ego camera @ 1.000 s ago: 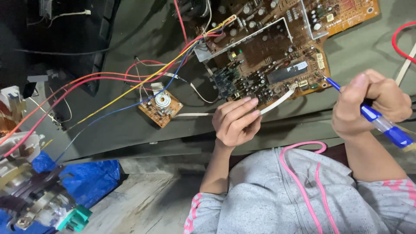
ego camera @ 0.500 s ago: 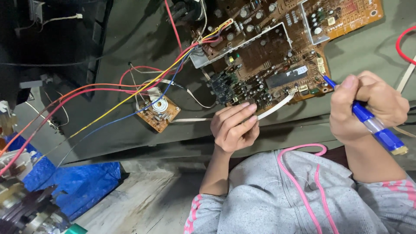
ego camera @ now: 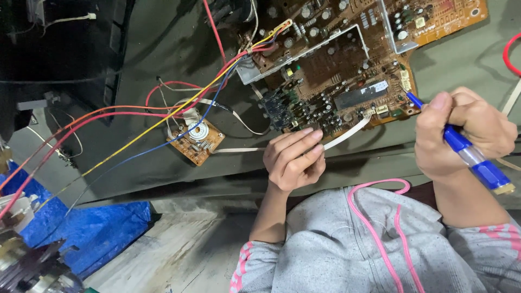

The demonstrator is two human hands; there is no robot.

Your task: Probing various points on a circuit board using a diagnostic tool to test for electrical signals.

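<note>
Circuit board point(ego camera: 347, 70), large and brown, lies on the grey-green tabletop point(ego camera: 467, 59). At its near-right edge the right hand point(ego camera: 464, 133) has its fingers wrapped around a blue pen point(ego camera: 461, 144), tip touching the board. Below the board's near edge, the left hand point(ego camera: 293, 160) has its fingers curled loosely against a white ribbon cable point(ego camera: 347, 133). Off the board's left, coloured wires point(ego camera: 163, 122) reach a small board point(ego camera: 196, 142).

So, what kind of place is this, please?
Probably an electronics repair bench. A large brown circuit board lies bare, with coloured wires running to a small board. The right hand points a blue tool at it; the left hand rests beside its edge.
</note>
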